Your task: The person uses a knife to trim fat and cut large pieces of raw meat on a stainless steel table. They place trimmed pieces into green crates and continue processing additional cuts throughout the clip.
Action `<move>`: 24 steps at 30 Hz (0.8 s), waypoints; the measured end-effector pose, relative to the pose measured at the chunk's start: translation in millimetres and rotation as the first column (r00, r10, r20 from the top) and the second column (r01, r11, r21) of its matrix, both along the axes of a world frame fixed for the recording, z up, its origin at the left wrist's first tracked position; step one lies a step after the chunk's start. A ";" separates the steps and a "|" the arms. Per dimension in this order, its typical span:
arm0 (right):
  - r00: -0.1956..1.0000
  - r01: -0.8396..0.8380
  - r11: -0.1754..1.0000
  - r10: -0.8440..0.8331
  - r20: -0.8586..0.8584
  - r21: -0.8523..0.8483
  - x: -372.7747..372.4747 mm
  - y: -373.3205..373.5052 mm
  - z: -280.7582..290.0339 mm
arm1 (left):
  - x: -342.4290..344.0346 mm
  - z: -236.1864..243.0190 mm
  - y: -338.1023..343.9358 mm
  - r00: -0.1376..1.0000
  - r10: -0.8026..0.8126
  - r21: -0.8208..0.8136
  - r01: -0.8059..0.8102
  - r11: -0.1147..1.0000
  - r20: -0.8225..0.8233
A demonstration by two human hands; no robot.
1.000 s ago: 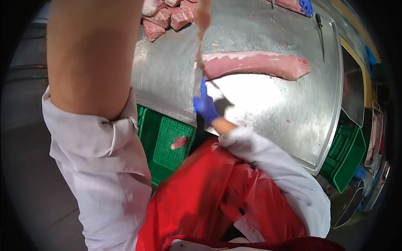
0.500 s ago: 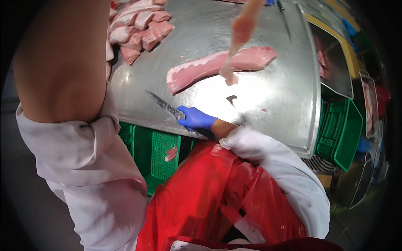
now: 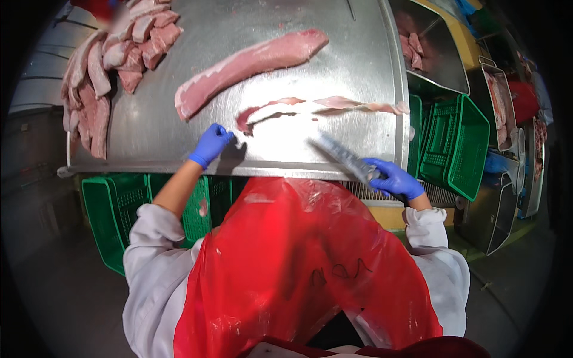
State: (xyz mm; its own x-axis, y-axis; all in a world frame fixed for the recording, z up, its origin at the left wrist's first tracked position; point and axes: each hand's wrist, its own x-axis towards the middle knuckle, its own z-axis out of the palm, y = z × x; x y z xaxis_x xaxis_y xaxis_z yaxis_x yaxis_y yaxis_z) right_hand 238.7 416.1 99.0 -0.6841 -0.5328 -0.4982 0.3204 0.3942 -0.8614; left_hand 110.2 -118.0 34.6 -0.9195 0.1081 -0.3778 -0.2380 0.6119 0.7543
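Observation:
My right hand [image 3: 394,180], in a blue glove, grips the handle of a knife [image 3: 343,156]. Its long blade points up and left, over the table's front edge. The blue-gloved left hand [image 3: 212,146] is closed, fingers curled together, above the front of the metal table [image 3: 143,134]. A small pale scrap shows beside its fingertips; whether they pinch it I cannot tell. Beyond both hands, a long trimmed piece of meat [image 3: 250,71] lies slantwise. Between it and the knife, a thin, twisted strip of trimmings [image 3: 322,105] stretches toward the table's right edge.
Cut meat pieces [image 3: 89,89] are heaped at the far left. Green crates [image 3: 456,146] stand off the right edge, and others [image 3: 113,209] sit under the front edge. A metal bin [image 3: 439,48] with meat is at far right. Another knife or rod [image 3: 351,9] lies at the back.
The thin strip, hanging in the air before, now lies on the table. My left hand has come down near the front edge. My right hand has moved right with the knife.

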 end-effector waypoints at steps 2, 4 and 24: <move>0.975 0.187 0.973 -0.200 0.091 0.134 3.4 9.9 16.8 | 30.1 -47.7 19.2 0.955 -0.051 -0.277 -0.034 0.960 -0.293; 0.961 0.173 0.967 -0.124 -0.248 0.187 -5.4 -2.2 -19.1 | 22.2 -45.9 71.5 0.832 -0.251 -0.416 0.026 0.909 -0.496; 0.882 -0.020 0.953 0.160 -0.444 0.304 -83.6 -95.7 -103.6 | 54.7 53.7 77.6 0.982 0.122 -0.197 -0.149 0.969 -0.145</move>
